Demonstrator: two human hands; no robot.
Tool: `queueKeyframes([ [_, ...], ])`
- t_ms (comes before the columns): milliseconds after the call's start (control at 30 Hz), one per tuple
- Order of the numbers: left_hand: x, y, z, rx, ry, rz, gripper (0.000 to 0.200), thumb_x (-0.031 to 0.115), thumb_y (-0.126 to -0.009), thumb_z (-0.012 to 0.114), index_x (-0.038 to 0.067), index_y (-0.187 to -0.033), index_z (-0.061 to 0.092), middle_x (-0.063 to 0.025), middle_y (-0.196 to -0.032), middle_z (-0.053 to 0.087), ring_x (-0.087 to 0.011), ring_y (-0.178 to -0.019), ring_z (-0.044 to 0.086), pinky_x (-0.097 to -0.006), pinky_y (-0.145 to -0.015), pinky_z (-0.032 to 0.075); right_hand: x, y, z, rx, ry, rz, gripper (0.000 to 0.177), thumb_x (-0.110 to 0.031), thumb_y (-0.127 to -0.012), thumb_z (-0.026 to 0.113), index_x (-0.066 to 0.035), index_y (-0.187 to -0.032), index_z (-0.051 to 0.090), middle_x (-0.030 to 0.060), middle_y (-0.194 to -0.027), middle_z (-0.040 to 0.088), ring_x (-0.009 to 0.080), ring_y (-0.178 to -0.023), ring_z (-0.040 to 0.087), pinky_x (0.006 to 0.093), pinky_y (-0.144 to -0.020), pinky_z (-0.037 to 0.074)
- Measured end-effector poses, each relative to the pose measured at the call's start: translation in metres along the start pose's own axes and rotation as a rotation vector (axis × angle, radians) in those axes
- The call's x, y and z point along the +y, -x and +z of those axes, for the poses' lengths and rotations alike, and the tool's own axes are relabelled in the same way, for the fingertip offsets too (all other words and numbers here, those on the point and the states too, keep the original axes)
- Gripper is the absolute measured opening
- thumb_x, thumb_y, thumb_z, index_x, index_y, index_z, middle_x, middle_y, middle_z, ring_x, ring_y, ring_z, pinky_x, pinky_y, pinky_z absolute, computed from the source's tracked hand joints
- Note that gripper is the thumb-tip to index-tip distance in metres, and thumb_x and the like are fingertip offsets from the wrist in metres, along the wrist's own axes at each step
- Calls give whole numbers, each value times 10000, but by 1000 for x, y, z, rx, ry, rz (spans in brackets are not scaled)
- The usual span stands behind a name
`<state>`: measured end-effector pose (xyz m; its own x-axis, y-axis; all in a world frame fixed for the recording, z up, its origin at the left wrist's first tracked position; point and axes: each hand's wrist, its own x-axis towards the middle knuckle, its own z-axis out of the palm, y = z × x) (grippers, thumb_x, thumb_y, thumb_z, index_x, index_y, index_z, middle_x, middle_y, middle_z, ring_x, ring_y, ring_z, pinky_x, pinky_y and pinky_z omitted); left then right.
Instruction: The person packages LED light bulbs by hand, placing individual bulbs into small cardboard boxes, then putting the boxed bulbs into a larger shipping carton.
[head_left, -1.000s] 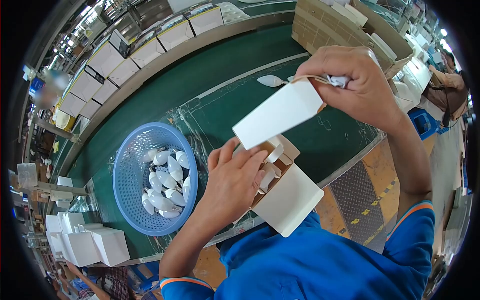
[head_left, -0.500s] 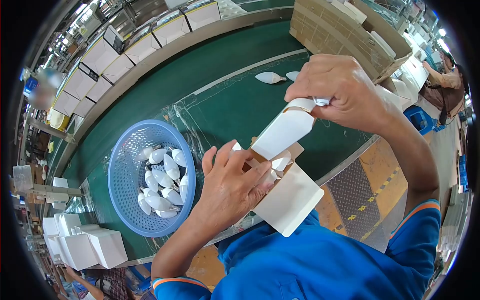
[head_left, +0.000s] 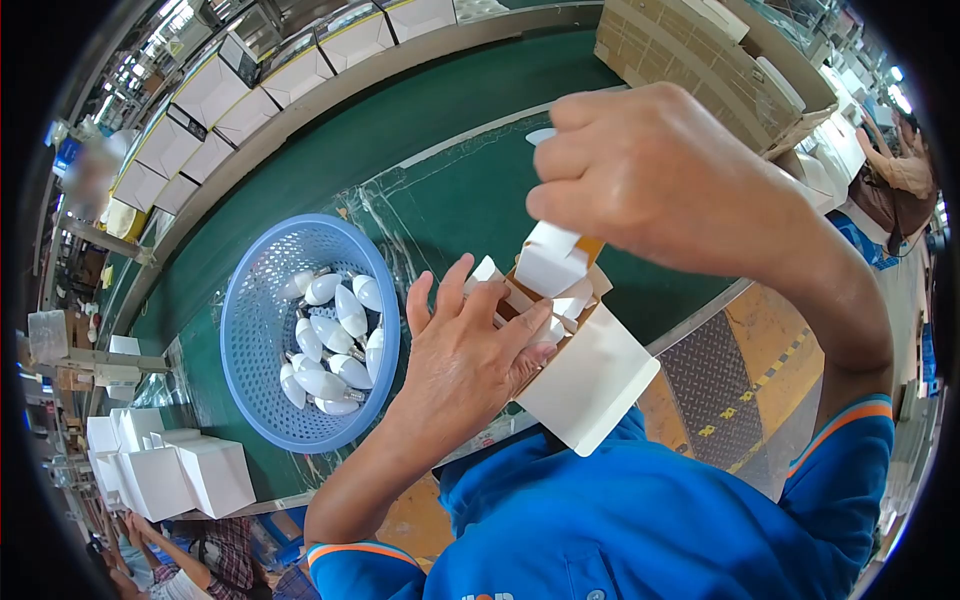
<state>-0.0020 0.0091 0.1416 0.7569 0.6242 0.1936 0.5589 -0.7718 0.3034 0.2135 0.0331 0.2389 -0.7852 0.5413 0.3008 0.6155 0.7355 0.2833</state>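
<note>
My left hand (head_left: 465,345) grips the near side of an open white box (head_left: 590,385), its large flap hanging toward my shirt. White pieces, perhaps bulbs or folded card, show inside the box beside my fingertips. Above it my right hand (head_left: 640,180) is closed around the top of a small white carton (head_left: 552,262), whose lower end sits in the box's opening. The fingers of that hand hide the carton's upper end. Left of my left hand, a blue perforated basket (head_left: 232,340) holds several white candle-shaped bulbs (head_left: 350,312).
Beyond my right hand, one more bulb (head_left: 540,136) lies partly hidden on the green bench (head_left: 430,205). A large cardboard carton (head_left: 680,75) stands at the back right. White boxes (head_left: 160,485) are grouped at the lower left. Co-workers appear at the right and lower left edges.
My right hand has moved down and left, lowering the small white carton deeper into the open box. My left hand keeps its hold, and the view has shifted slightly.
</note>
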Motion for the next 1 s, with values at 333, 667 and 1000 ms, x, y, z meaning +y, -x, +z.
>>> queueKeyframes([
  [333,-6,5,10,111,63,39,264,331,-882,579,187,-1079,680,-105,-1082,545,-363,-1214,395,-574,-1013,209,8,0,4,-54,-320,111,50,-58,-627,653,-61,-676,647,80,-653,579,258,-670,605,356,-591,470],
  [667,-3,5,7,89,36,42,268,316,-845,627,188,-1073,691,-109,-1111,553,-371,-1223,411,-558,-1023,199,23,-1,0,-53,-473,25,136,-42,-660,662,-28,-790,700,101,-647,626,149,-608,601,300,-559,447],
  [1000,0,5,5,32,4,56,265,275,-832,653,200,-1086,674,-157,-1067,569,-397,-1208,414,-575,-1012,192,50,3,16,-255,-811,452,137,-75,-812,645,-66,-908,743,54,-837,697,137,-743,631,261,-655,507],
])
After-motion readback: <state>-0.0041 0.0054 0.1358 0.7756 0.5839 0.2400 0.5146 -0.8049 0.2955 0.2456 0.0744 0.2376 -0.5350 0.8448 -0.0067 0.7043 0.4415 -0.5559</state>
